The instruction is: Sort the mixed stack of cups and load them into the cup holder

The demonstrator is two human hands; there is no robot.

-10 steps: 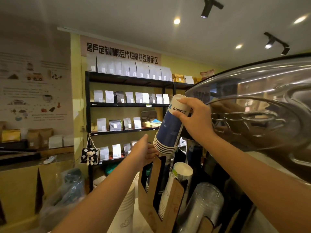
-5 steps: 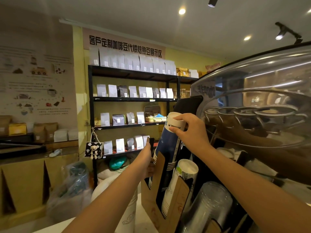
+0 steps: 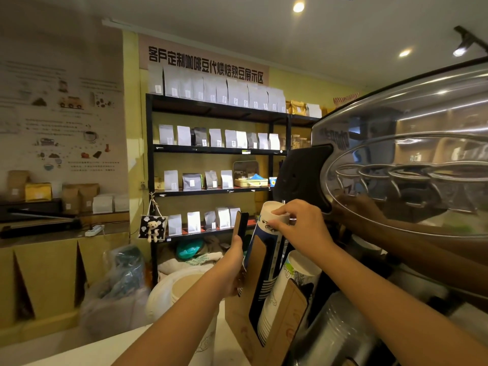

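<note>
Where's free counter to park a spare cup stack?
Bare pale counter at the near left, before the white cup stack. Crowded right: cardboard cup holder, blue cup stack, clear cups sit packed together against the steel machine.

The blue cup stack [image 3: 266, 249] is largely hidden inside the cardboard cup holder [image 3: 237, 320]; the holder's base and the clear cups [image 3: 332, 336] are cut off below.

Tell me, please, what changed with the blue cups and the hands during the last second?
The blue cup stack went down into the cardboard cup holder; the right hand still grips its top. The left hand keeps holding the holder's side. The white cup stack beside it stayed.
</note>
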